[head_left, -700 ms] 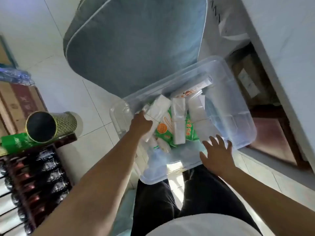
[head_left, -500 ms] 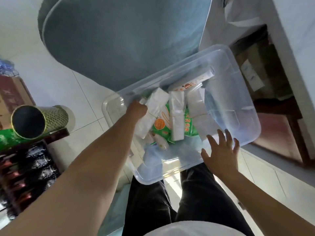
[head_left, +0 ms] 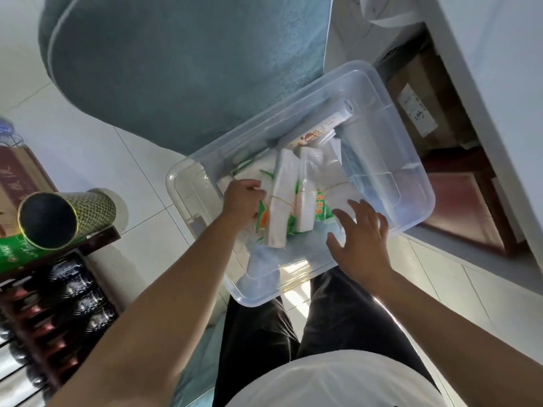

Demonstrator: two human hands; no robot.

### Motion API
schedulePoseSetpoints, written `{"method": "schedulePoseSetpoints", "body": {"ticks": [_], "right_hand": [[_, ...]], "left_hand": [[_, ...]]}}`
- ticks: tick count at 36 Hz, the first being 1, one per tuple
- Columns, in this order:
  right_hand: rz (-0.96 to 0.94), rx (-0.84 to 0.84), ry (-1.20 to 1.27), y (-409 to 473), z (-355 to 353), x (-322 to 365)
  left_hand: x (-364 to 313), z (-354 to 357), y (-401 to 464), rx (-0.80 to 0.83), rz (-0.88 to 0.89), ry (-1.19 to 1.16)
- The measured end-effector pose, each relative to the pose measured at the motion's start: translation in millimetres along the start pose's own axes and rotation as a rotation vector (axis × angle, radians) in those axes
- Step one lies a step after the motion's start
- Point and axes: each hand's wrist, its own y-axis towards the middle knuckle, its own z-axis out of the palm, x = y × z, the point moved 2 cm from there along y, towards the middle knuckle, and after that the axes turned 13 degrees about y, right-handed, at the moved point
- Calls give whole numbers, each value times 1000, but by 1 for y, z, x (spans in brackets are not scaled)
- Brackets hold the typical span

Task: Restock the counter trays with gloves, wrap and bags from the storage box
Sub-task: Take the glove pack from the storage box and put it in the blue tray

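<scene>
A clear plastic storage box (head_left: 411, 160) stands on the floor in front of my legs. Inside lie white bag bundles (head_left: 280, 198), green and orange packets (head_left: 321, 211) and a long wrap box (head_left: 323, 126) at the far side. My left hand (head_left: 242, 198) is inside the box, fingers closed on the leftmost white bundle and the packet under it. My right hand (head_left: 363, 239) hovers over the box's near right part, fingers spread, holding nothing.
A large grey-blue cushion (head_left: 182, 63) lies just beyond the box. At the left stand a gold mesh tube (head_left: 67, 217) and a dark rack of bottles (head_left: 58, 301). A white counter (head_left: 505, 92) with cardboard boxes (head_left: 423, 110) beneath it runs along the right.
My left hand went from the box's left rim down among the bundles and closed on one. My right hand moved forward over the box. The view shifted a little.
</scene>
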Motion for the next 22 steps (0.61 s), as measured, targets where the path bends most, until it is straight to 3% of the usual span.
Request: {"method": "schedulePoseSetpoints", "body": {"ticks": [5, 14, 18, 22], "right_hand": [[14, -15, 241, 2, -11, 15], [221, 147, 697, -6, -28, 34], [407, 265, 1040, -11, -30, 41], [724, 484, 1483, -18, -28, 51]], "left_hand": [[15, 9, -43, -90, 45, -92], [32, -45, -126, -233, 137, -394], [26, -70, -161, -170, 153, -581], [21, -80, -185, 22, 209, -767]]}}
